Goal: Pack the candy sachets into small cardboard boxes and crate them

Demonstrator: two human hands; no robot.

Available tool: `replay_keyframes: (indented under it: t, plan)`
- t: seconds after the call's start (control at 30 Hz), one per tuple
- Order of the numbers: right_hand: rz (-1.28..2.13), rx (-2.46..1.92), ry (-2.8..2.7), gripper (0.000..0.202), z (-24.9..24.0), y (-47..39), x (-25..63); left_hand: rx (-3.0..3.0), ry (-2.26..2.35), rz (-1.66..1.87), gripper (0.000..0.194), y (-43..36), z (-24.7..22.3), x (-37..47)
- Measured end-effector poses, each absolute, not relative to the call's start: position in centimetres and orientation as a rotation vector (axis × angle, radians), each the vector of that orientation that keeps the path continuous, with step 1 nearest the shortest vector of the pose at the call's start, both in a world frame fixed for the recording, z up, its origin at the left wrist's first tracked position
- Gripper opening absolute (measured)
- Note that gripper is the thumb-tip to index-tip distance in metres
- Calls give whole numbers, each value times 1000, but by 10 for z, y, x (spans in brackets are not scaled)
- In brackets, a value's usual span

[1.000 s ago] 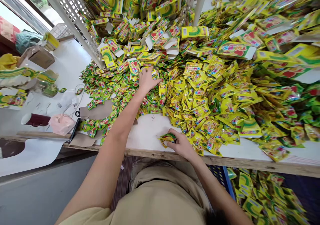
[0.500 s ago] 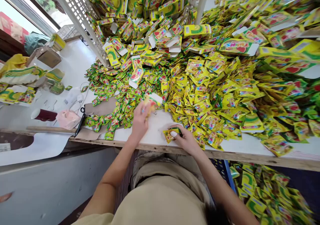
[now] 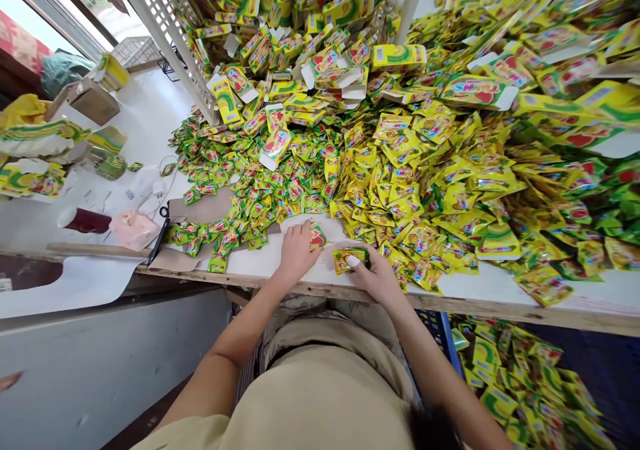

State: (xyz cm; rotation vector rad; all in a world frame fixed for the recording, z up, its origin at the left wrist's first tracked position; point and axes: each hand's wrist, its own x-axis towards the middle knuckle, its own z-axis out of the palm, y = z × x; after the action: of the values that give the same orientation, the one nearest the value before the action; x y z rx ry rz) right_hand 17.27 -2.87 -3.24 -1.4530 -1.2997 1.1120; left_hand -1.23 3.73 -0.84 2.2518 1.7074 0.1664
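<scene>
Near the table's front edge, my left hand (image 3: pixel 297 253) is closed on a small printed box (image 3: pixel 317 236), whose red and green face shows past the fingers. Just to its right, my right hand (image 3: pixel 374 271) pinches yellow sachets (image 3: pixel 343 261), thumb on top, with a darker green one partly showing under the fingers. The two hands are a short gap apart. Behind them lie a heap of small green sachets (image 3: pixel 260 200) on the left and a heap of yellow sachets (image 3: pixel 415 190) on the right.
A white perforated basket (image 3: pixel 170 43) spills yellow boxes at the back. On the left are scissors (image 3: pixel 161 235), a dark red cup (image 3: pixel 87 221), a pink bag (image 3: pixel 133 229) and a brown carton (image 3: pixel 93 101). Below the table edge, a blue crate (image 3: pixel 451 347) stands beside more packets.
My left hand has come down and slightly right with the box, nearer my right hand. My right hand still holds its sachets, almost in place. The view has shifted slightly.
</scene>
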Motion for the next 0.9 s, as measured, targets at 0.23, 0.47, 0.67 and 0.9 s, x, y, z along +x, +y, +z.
replay_keyframes:
  t: [0.23, 0.47, 0.67, 0.9]
  plan:
    - [1161, -1500, -1370, 28, -34, -28, 184, 2485, 1494, 237, 68, 32, -24, -19]
    - [1304, -1514, -1580, 38, -35, -15, 167, 2604, 1365, 88, 66, 31, -23, -24]
    - [1397, -1505, -1614, 37, -42, -5, 165, 2708, 1330, -92, 62, 26, -26, -26]
    - [1416, -1544, -1595, 37, -45, -6, 164, 2728, 1254, -185, 66, 23, -26, -26]
